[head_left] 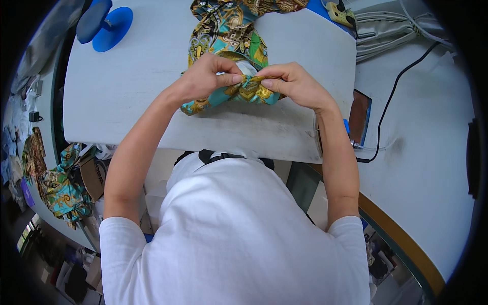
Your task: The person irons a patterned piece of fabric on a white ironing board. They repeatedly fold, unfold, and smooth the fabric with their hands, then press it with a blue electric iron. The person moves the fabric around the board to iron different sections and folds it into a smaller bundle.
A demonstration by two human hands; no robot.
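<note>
A patterned garment [228, 36] in turquoise, gold, green and black lies over the far middle of a padded, cloth-covered board. Its near part is bunched up in front of me. My left hand [207, 78] pinches the gathered fabric edge between thumb and forefinger. Just to its right, my right hand [291, 82] pinches the same edge in the same way. A small turquoise piece, perhaps a zip pull or a tie, shows between my fingertips. Behind them the fabric opens, and a white inner part [247, 68] is visible.
A blue round-ended stand [112, 28] is at the back left of the board [126, 95]. More patterned fabric [63, 190] hangs at the left near a cardboard box [91, 177]. A power strip [339, 14], a black cable [389, 101] and a brown flat plate [359, 114] are at the right.
</note>
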